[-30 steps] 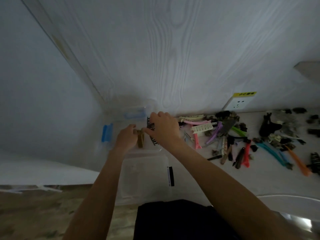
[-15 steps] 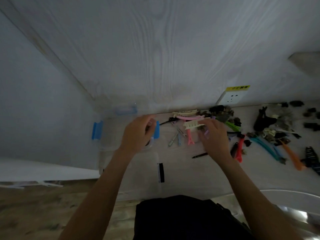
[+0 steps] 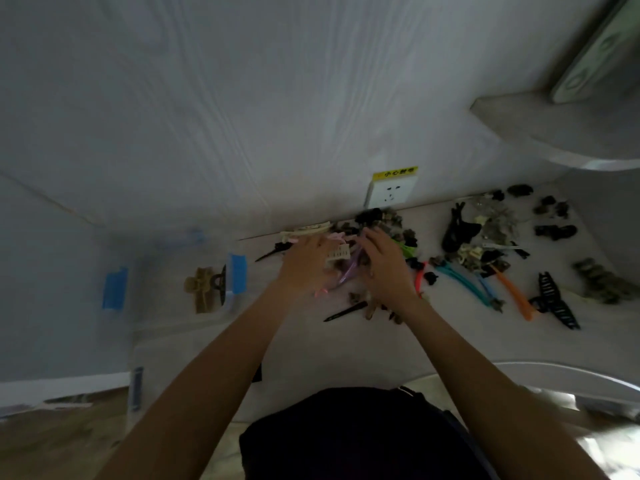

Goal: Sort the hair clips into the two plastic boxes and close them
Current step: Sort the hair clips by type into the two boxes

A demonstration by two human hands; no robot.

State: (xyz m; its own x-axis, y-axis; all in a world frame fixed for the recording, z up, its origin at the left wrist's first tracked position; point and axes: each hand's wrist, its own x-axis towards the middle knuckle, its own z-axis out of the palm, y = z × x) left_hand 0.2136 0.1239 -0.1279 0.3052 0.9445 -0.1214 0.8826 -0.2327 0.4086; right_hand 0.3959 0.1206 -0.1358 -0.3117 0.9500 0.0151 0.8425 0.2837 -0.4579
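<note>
Two hands meet over the pile of hair clips (image 3: 377,233) on the pale table (image 3: 346,344), close to the wall. Left hand (image 3: 304,265) lies palm down, fingers lightly curled over a white comb-like clip (image 3: 337,253) and a purple clip (image 3: 348,277); whether it grips either cannot be told through the blur. Right hand (image 3: 384,268) rests just beside it, fingers bent into the clips, hold likewise unclear. Clear plastic box (image 3: 166,271) with blue latches (image 3: 115,288) stands open to the left, a tan claw clip (image 3: 202,288) inside. More clips, among them an orange one (image 3: 512,292), lie scattered to the right, below a wall socket (image 3: 391,192)
</note>
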